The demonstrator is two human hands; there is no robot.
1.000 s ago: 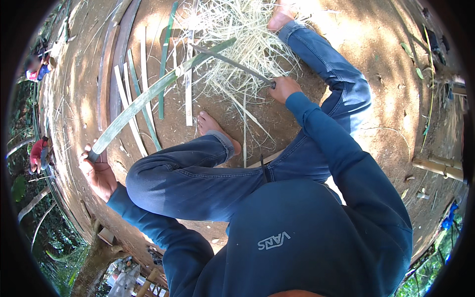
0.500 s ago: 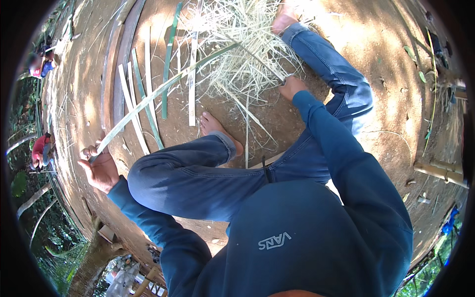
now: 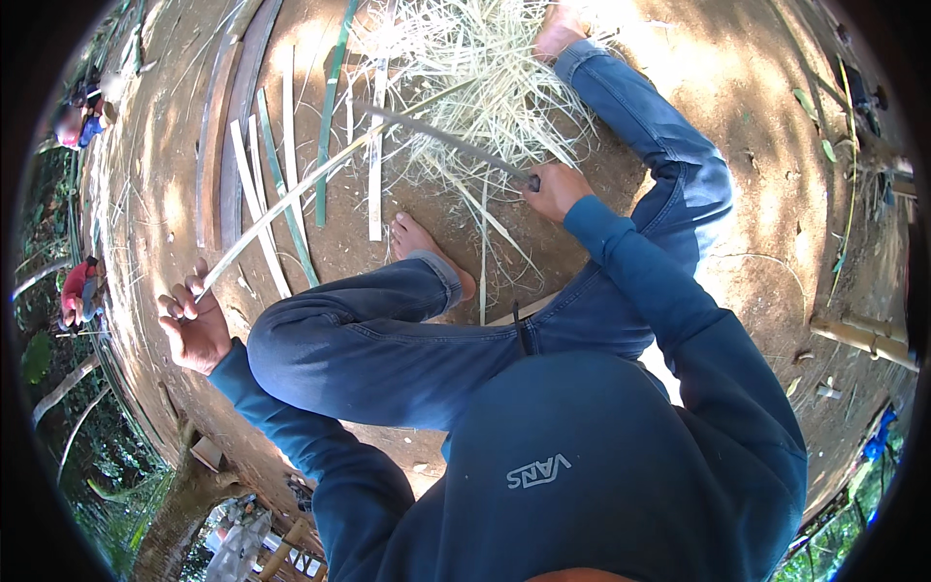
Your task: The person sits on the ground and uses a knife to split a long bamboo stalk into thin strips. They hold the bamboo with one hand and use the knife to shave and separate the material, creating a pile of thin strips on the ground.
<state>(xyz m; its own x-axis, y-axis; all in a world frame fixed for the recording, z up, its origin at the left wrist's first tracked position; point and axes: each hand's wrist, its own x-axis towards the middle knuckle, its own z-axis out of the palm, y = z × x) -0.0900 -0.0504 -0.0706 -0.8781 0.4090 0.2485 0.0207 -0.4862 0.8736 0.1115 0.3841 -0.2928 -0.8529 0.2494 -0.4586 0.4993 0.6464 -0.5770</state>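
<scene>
The near end of a long, narrow bamboo strip (image 3: 287,200) is pinched in the fingers of my left hand (image 3: 202,335), out beyond my left knee. From there the strip slants up and right, and its far end lies over the pile of shavings. My right hand (image 3: 560,192) is closed on the handle of a long, dark-bladed knife (image 3: 454,142). The blade points left and away, crossing the strip near its far part in this view. Whether blade and strip touch, I cannot tell.
Thin pale bamboo shavings (image 3: 485,92) form a loose heap between my feet. Several split bamboo slats (image 3: 376,184), green and pale, lie left of it beside long boards (image 3: 223,145). Bamboo poles (image 3: 863,341) lie at the far right. Two people sit at the far left.
My right hand has shifted a little left, and the knife blade has swung left across the strip. The strip has turned, showing more of its pale edge.
</scene>
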